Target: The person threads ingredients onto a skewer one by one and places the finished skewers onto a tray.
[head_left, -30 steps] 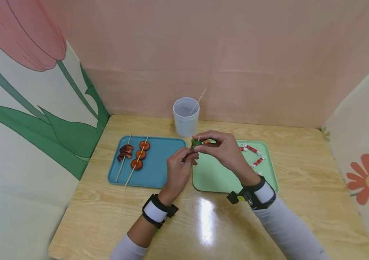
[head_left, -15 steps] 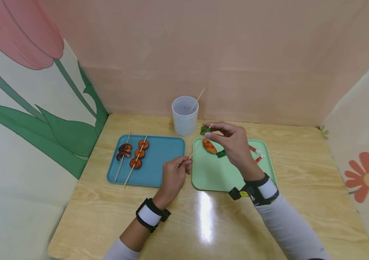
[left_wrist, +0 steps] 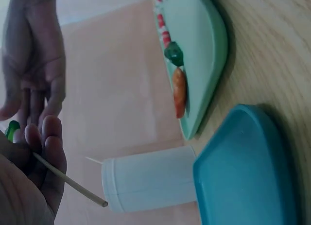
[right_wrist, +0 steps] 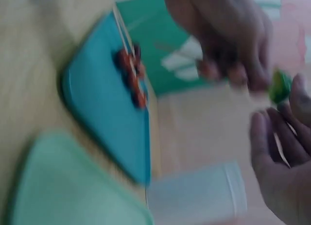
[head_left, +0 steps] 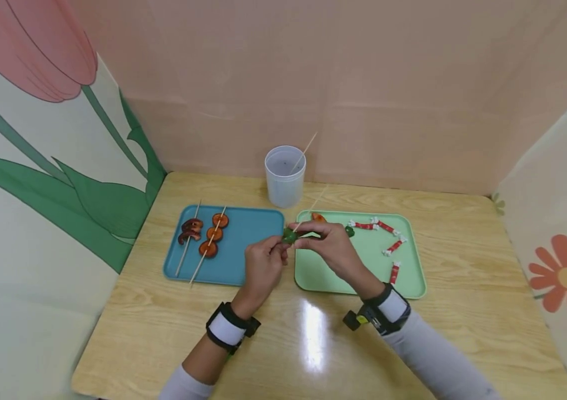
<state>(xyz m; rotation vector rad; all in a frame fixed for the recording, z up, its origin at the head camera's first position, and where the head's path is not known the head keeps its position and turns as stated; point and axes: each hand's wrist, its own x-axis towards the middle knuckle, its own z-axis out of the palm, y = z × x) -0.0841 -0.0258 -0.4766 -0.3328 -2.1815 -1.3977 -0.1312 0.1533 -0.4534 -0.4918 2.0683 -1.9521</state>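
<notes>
1. Green piece, prob. pepper: on a thin wooden stick, btwn my hands, above the gap where the 2 trays meet.
2. Just changed: ½ sec ago it was up near the stick's tip, over the green tray's far edge; now it's down beside my L hand, w/ bare stick beyond. I'd judge it's threaded well on, w/ room above it.
3. L fingers curl round the stick's lower part; its blunt end pokes out below.
4. R hand: thumb & forefinger pinch the green piece.
5. Under R hand, green tray: orange piece, another green piece, red-and-white wrapped bits.
6. To L, blue tray: skewer of 3 round slices, skewer of brown curly pcs.
7. Behind: whitish cup w/ 1 spare stick.
</notes>
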